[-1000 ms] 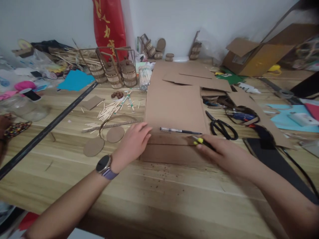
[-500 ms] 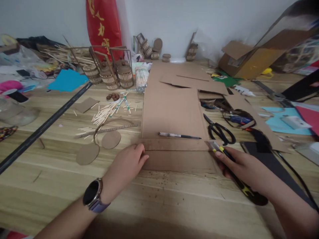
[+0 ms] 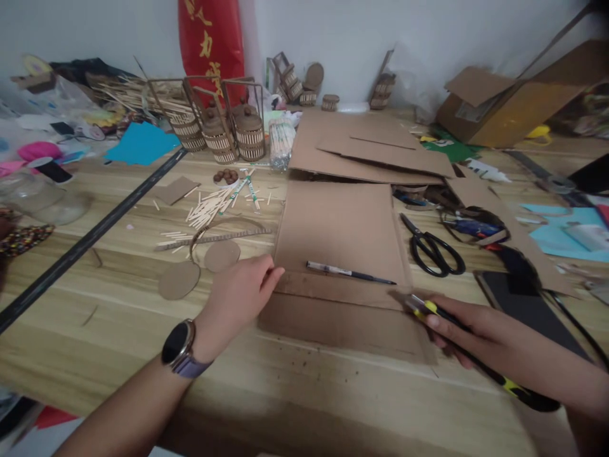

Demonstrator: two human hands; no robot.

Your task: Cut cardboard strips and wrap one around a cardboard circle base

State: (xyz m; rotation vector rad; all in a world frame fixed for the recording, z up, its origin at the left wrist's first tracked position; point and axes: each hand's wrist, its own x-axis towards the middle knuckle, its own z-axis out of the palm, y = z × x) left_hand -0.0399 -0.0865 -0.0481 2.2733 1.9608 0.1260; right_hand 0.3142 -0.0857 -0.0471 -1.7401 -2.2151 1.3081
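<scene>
My right hand (image 3: 471, 330) is closed round a black and yellow utility knife (image 3: 483, 365), its blade end by the right edge of a cardboard sheet (image 3: 340, 222). At the sheet's left edge is my left hand (image 3: 242, 285), fingers curled in and gripping that edge, with a watch on the wrist. The fingertips are partly hidden. A black-tipped pen (image 3: 349, 272) lies aslant on the cardboard, above a crease that crosses the near part. Black scissors (image 3: 432, 246) lie to the right of the sheet.
Matchsticks (image 3: 209, 208), cardboard discs (image 3: 179, 280) and a curved strip lie to the left. Small slatted baskets (image 3: 250, 136) stand behind them. More cardboard (image 3: 352, 139) lies at the back, a glue gun (image 3: 478, 227) at right. A person's hand (image 3: 6, 231) shows at far left.
The cardboard sheet has slid towards me, with the pen on it, opening a gap to the cardboard behind. My right hand has moved right and nearer with the knife; my left has drawn back.
</scene>
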